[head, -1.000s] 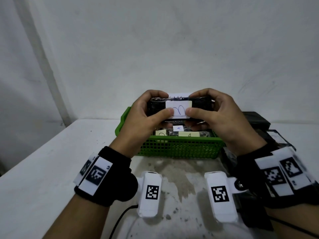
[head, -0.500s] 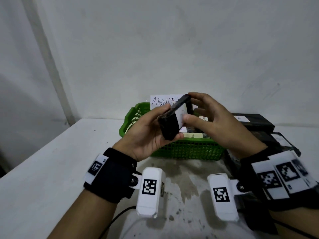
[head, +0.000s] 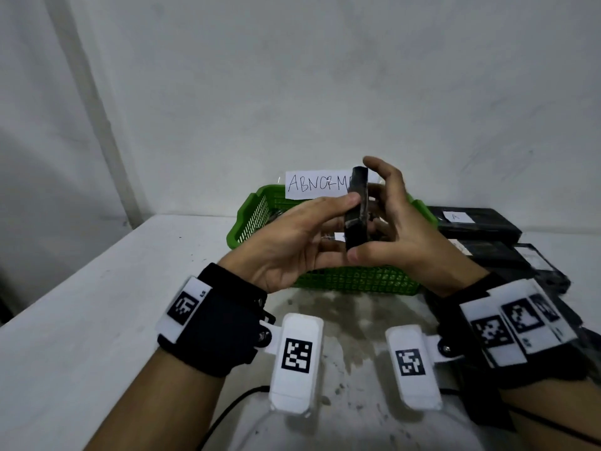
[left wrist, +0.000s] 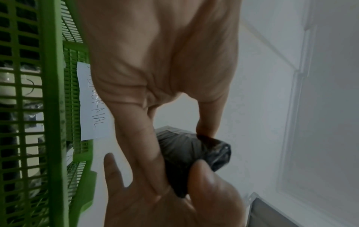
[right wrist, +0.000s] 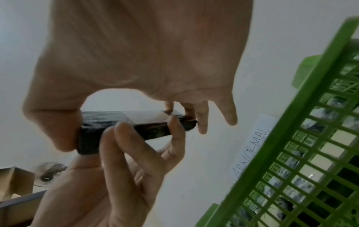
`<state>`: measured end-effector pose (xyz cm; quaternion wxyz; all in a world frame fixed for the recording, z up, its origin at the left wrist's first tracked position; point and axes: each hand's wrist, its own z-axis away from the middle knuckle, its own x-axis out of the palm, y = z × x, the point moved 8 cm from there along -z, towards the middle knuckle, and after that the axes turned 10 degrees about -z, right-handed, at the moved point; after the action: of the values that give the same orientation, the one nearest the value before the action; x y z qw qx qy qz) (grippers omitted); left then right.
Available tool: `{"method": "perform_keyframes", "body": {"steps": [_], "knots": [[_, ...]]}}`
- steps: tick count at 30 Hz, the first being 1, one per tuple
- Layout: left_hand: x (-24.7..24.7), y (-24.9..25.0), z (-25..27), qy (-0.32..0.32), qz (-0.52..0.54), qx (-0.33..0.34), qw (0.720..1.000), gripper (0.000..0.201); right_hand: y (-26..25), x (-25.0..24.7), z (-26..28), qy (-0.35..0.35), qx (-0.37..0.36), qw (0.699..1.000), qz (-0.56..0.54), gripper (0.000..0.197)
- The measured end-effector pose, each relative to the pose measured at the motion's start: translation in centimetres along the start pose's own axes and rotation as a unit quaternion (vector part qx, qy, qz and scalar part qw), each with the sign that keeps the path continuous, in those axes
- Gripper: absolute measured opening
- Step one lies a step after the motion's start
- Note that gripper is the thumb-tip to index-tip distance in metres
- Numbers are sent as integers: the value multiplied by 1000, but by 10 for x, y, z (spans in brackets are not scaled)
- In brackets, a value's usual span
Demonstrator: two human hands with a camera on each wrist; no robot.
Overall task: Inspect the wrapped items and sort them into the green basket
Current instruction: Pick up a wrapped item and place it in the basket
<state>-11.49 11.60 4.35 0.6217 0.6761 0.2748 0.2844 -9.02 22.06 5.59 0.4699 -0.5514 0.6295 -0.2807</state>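
Observation:
A black film-wrapped item (head: 356,209) stands on end, narrow edge toward me, above the green basket (head: 357,281). My left hand (head: 335,219) pinches it from the left, thumb on its upper part and fingers below. My right hand (head: 374,209) grips it from the right, thumb at its lower end and index finger at the top. In the left wrist view the left hand (left wrist: 180,138) pinches the dark item (left wrist: 192,150). In the right wrist view the right hand (right wrist: 126,119) spans the item (right wrist: 147,124) end to end. The item's label is hidden.
A paper sign reading ABNORMAL (head: 315,185) stands at the basket's back rim. Several wrapped items lie inside the basket. More black wrapped items (head: 481,222), one with a white label, are stacked right of the basket. White table (head: 97,320) runs left; a wall stands close behind.
The item was held flat with its white label facing me. Both hands have turned it upright, edge toward me, and brought it a little lower.

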Motion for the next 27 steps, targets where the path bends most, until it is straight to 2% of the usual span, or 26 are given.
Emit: {"method": "perform_keyframes", "body": {"steps": [3,5,8,10,12,14,17,21,24,27], "knots": [[-10,2,1,18,-22,11,1000,63,6,-3,-2,-15,9,1000,24,129],[-14,5,2,31,-35,31,998,60,8,-4,-2,-36,29,999,-21,119],[-12,8,3,27,-72,62,995,56,5,-16,-4,34,23,992,-123,92],[-8,8,3,19,-113,74,991,53,-5,-26,-2,97,-20,988,-117,69],[-8,9,1,29,-153,89,984,48,-13,-33,1,139,-55,986,-77,60],[-11,10,0,41,-180,105,977,44,-18,-35,4,156,-73,984,-38,60],[-17,9,-1,62,-221,133,964,44,-19,-33,2,121,-65,990,-12,71],[-22,17,2,140,-296,244,913,49,-10,-26,2,32,20,996,-76,95],[-18,19,5,146,-322,288,890,49,0,-18,2,2,75,994,-82,105],[-11,23,9,141,-342,314,874,50,9,-7,0,-24,87,987,-136,107]]}}
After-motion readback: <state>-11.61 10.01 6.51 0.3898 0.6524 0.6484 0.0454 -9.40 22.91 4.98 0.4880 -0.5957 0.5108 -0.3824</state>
